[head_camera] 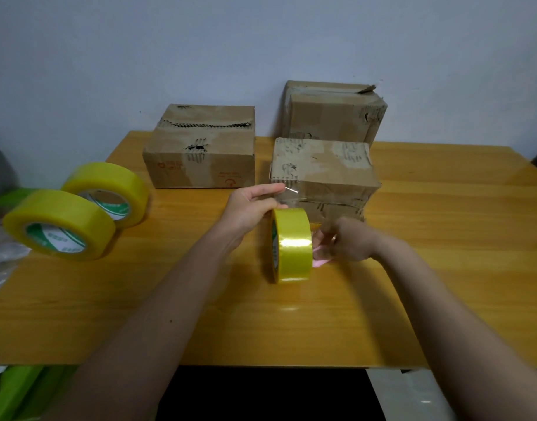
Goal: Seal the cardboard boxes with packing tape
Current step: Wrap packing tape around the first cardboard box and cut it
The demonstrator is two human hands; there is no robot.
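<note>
yellow tape roll (291,245) stands on edge, core axis pointing left-right.

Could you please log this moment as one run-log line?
left hand: pinches tape end | right hand: blurred, grips pink tool | tape roll: upright on table | nearest box: unsealed

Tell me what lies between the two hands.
In the head view, the yellow packing tape roll stands on edge between the left hand and the right hand, above the wooden table.
</note>
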